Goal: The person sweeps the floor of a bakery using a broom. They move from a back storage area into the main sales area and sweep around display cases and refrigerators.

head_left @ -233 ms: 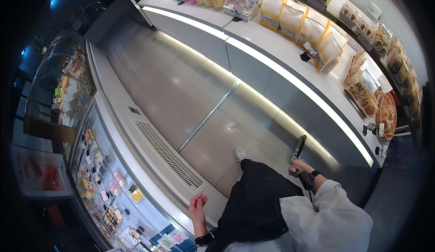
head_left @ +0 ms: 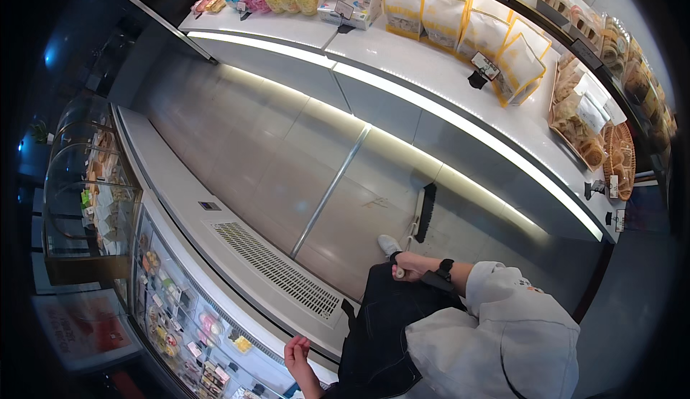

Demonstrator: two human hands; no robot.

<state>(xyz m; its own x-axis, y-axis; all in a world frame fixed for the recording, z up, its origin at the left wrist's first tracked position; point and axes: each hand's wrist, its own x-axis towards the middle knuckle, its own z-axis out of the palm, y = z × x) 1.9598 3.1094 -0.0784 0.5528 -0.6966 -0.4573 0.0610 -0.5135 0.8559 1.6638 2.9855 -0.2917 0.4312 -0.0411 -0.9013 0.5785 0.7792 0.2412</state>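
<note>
My right hand (head_left: pixel 408 265) is closed round the handle of a broom, its end showing at the fist. Down on the floor by the foot of the counter lies the broom's head (head_left: pixel 426 212), with dark bristles along one side. Just left of the bristles, some light brown crumbs or marks (head_left: pixel 379 202) show on the tiles; which they are I cannot tell. Nothing is in my left hand (head_left: pixel 297 352), which hangs with loosely bent fingers beside the glass-topped display case (head_left: pixel 215 313).
A white shoe (head_left: pixel 389 245) stands near the broom. Along the right runs a white counter (head_left: pixel 402 61) with bagged goods and baskets. On the left a ledge with a vent grille (head_left: pixel 277 262) borders the aisle, and a curved glass case (head_left: pixel 93 183) stands beyond.
My right hand has moved left, across my body, and the broom's head has swung left and away from me, so its bristles now show. My left hand has dropped lower in view.
</note>
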